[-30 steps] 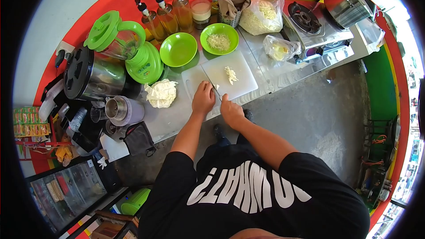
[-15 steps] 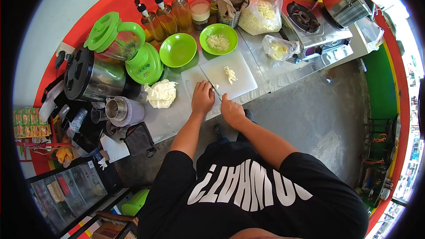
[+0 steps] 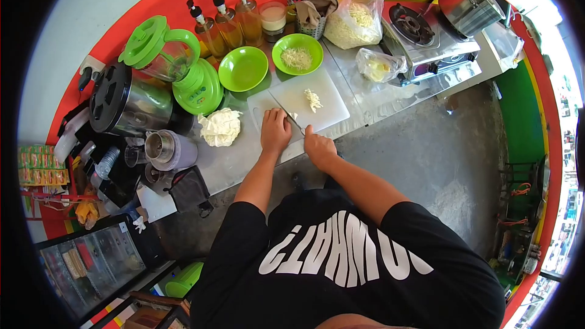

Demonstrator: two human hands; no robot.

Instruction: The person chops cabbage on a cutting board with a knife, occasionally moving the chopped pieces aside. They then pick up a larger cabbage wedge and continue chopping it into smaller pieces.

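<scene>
A white cutting board point(image 3: 332, 99) lies on the metal counter with a small heap of shredded pale vegetable point(image 3: 312, 100) on it. My right hand point(image 3: 319, 147) is wrapped round the handle of a knife point(image 3: 291, 119), whose blade points up and left across the board. Closed at the board's near edge, my left hand point(image 3: 276, 130) is beside the blade; what its fingers press on is mostly hidden, with a small pale piece showing near them. A cabbage point(image 3: 220, 127) sits left of the board. Behind the board are an empty green bowl point(image 3: 243, 69) and a green bowl point(image 3: 297, 54) holding shreds.
A green blender point(image 3: 198, 88) and a black-lidded container point(image 3: 111, 99) stand at the left. Pump bottles point(image 3: 228, 23) line the wall. To the right are a bag of shreds point(image 3: 353, 24), a smaller bag point(image 3: 380, 66) and a gas stove point(image 3: 426, 42) with a pot point(image 3: 472, 9).
The view has shifted slightly. The knife blade has moved relative to my left hand, and less of the pale piece beside my fingers shows.
</scene>
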